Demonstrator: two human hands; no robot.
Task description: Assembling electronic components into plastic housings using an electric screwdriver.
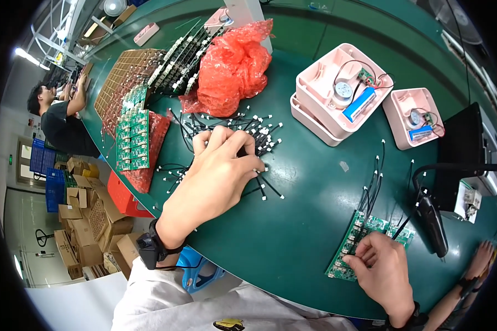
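My left hand (212, 168) reaches into a loose pile of thin black cables with white plug ends (268, 132). Its fingers are curled around some of them, and a few ends stick out below the fingertips. Over at the lower right, my right hand (384, 270) rests on a green circuit board panel (345, 259). Thumb and forefinger are pinched together at the panel's left part; whatever is between them is too small to make out. Several black cables (376, 187) stand up from the panel's far edge, white plugs at their free ends.
Pink housings (320, 66) with blue batteries stand at the back right. Red bubble wrap (232, 71) and green boards (132, 140) lie at the left. A black hand tool (433, 226) hangs beside the panel. Another person's arm (453, 298) is at the lower right; a person (66, 118) sits far left.
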